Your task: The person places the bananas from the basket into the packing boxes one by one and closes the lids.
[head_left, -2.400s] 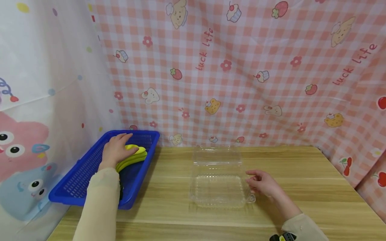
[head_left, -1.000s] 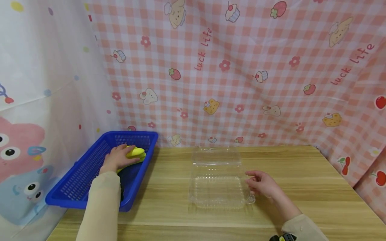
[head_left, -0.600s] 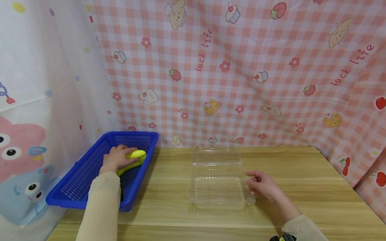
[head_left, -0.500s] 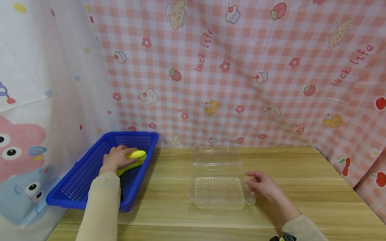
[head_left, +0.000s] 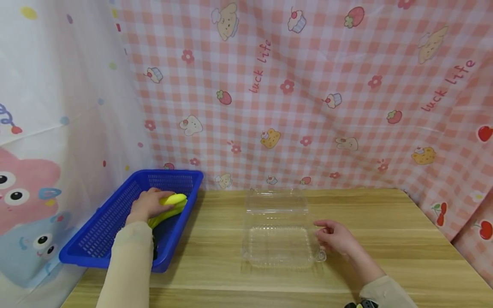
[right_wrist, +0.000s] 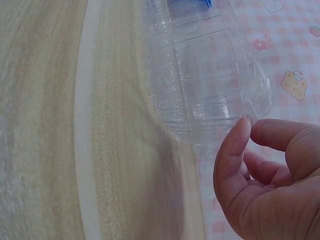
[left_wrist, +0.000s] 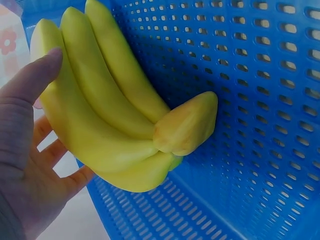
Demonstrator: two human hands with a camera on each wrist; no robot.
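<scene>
A bunch of yellow-green bananas (head_left: 174,199) lies inside the blue perforated basket (head_left: 184,180) at the left of the head view. My left hand (head_left: 146,205) reaches in over the basket and grips the bunch. In the left wrist view the thumb lies across the outermost banana (left_wrist: 80,110), and the other fingers go round its far side. At the table's middle stands a clear plastic clamshell container (head_left: 279,250), its lid raised at the back. With thumb and forefinger, my right hand (head_left: 339,240) pinches the container's right edge.
A dark item (head_left: 155,248), mostly hidden by the left sleeve, lies in the basket's near end. The wooden table (head_left: 215,278) meets a pink checked cloth (head_left: 246,107) at the back. A white patterned curtain (head_left: 88,128) hangs beside the basket.
My left hand has come down from above the bananas and curled its fingers round them; the bunch has shifted slightly. The right hand stays at the container's edge.
</scene>
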